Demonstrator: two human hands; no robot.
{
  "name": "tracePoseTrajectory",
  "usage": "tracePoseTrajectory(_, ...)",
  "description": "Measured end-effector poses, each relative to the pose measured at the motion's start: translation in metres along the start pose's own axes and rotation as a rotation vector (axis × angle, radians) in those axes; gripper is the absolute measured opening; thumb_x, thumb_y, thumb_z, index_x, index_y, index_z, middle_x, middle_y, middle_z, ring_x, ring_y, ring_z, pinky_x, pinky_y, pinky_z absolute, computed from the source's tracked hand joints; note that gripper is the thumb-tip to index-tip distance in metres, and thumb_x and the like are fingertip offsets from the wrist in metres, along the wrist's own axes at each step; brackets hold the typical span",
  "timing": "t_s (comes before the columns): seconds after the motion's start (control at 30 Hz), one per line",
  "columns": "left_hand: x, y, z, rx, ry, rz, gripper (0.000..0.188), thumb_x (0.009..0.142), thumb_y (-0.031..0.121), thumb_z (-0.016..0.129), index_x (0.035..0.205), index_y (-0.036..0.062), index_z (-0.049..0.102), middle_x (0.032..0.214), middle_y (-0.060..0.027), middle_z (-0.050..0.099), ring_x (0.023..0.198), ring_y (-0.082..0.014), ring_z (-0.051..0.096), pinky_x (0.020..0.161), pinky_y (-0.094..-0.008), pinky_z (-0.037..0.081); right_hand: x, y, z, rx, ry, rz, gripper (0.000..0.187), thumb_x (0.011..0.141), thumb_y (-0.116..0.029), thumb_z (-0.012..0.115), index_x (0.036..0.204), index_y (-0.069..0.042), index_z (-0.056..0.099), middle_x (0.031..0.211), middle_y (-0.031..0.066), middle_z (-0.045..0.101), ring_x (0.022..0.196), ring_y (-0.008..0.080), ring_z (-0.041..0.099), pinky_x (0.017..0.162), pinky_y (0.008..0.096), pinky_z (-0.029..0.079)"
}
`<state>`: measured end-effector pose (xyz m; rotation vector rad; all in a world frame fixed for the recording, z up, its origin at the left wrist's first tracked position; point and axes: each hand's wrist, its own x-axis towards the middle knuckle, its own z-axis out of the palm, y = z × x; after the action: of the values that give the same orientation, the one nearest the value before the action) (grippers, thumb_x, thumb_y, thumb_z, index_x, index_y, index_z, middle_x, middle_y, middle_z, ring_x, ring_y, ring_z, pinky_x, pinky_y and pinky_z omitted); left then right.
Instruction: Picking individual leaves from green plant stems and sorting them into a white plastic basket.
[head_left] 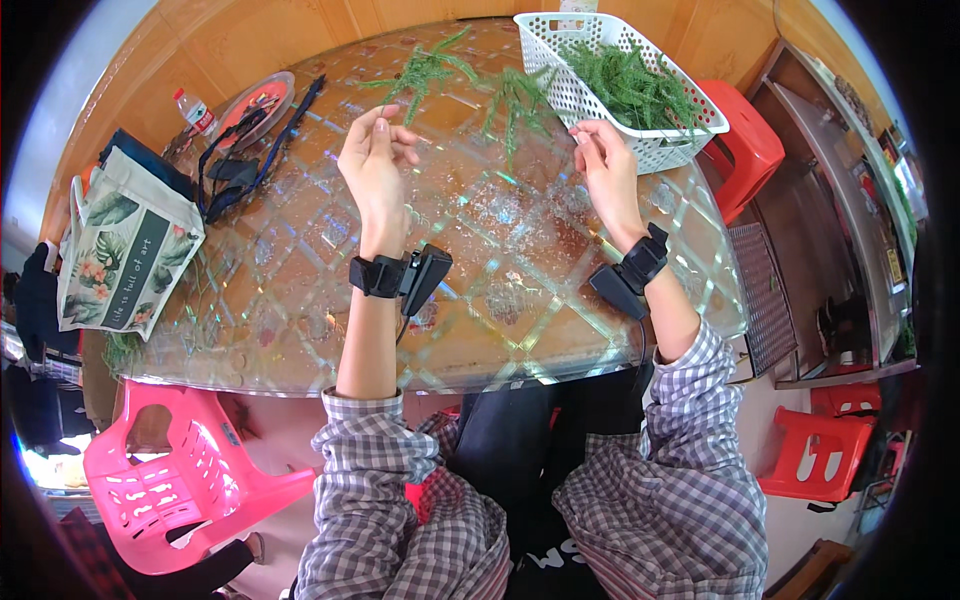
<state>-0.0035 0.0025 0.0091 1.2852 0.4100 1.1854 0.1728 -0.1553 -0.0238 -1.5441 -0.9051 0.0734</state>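
My left hand (376, 165) is over the table with its fingers curled in and the thumb against them. Just beyond its fingertips is a feathery green sprig (425, 72); whether the fingers grip its stem I cannot tell. My right hand (606, 172) is beside the near corner of a white perforated plastic basket (668, 152), thumb and fingertips pinched together. What lies in that pinch, if anything, is too small to name. A second green sprig (517, 105) is between the hands, left of the basket. More green sprigs (630, 82) are heaped inside the basket.
Small pale bits lie scattered on the patterned brown table (450, 350). At left are a leaf-print bag (130, 245), a dark strap (240, 170), a round tray (285, 95) and a red-capped bottle (195, 112). Pink (190, 470) and red chairs (750, 145) stand around the table.
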Motion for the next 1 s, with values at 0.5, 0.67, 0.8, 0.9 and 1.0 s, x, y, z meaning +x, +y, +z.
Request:
tracePoseTrajectory(0.5,-0.001,-0.003,0.002,-0.009,0.001,-0.021,0.020,0.093,0.012,0.041,0.102,-0.0008,0.054,0.067,-0.0047,0.055,0.051,-0.0088,0.047,0.048,-0.0216,0.038,-0.009,-0.013,0.002,-0.702,-0.374,-0.292,0.010,0.082,-0.014,0.053,0.088,-0.010,0.060,0.073,0.0130,0.062,0.066,0.0319,0.059,0.058,0.0409,0.046)
tracePoseTrajectory(0.67,-0.002,0.001,0.006,-0.002,-0.012,0.012,0.021,0.093,0.011,0.040,0.102,-0.0009,0.054,0.067,-0.0051,0.055,0.050,-0.0089,0.047,0.047,-0.0220,0.039,-0.009,-0.008,-0.001,-0.651,-0.399,-0.223,0.010,0.082,-0.014,0.053,0.088,-0.010,0.060,0.070,0.0135,0.061,0.066,0.0324,0.059,0.058,0.0410,0.045)
tracePoseTrajectory(0.8,-0.005,0.002,0.010,0.111,-0.066,0.064,0.020,0.092,0.010,0.040,0.102,-0.0011,0.054,0.066,-0.0053,0.055,0.047,-0.0086,0.046,0.046,-0.0218,0.038,-0.008,-0.009,-0.001,-0.660,-0.429,-0.185,0.010,0.083,-0.015,0.053,0.088,-0.009,0.060,0.071,0.0141,0.061,0.066,0.0321,0.059,0.059,0.0409,0.045)
tracePoseTrajectory(0.9,-0.007,0.001,0.009,0.428,-0.356,-0.249,0.020,0.092,0.008,0.039,0.102,-0.0016,0.053,0.064,-0.0053,0.056,0.045,-0.0081,0.046,0.044,-0.0215,0.037,-0.009,-0.009,-0.001,-0.638,-0.426,-0.193,0.011,0.083,-0.014,0.053,0.087,-0.008,0.060,0.071,0.0146,0.061,0.067,0.0321,0.059,0.059,0.0406,0.045)
tracePoseTrajectory(1.0,-0.008,-0.002,0.015,0.348,-0.195,-0.094,0.020,0.091,0.007,0.039,0.102,-0.0017,0.053,0.063,-0.0053,0.056,0.045,-0.0078,0.047,0.043,-0.0215,0.037,-0.009,-0.009,0.000,-0.627,-0.428,-0.176,0.011,0.083,-0.014,0.053,0.087,-0.008,0.060,0.071,0.0145,0.061,0.067,0.0321,0.059,0.060,0.0403,0.045)
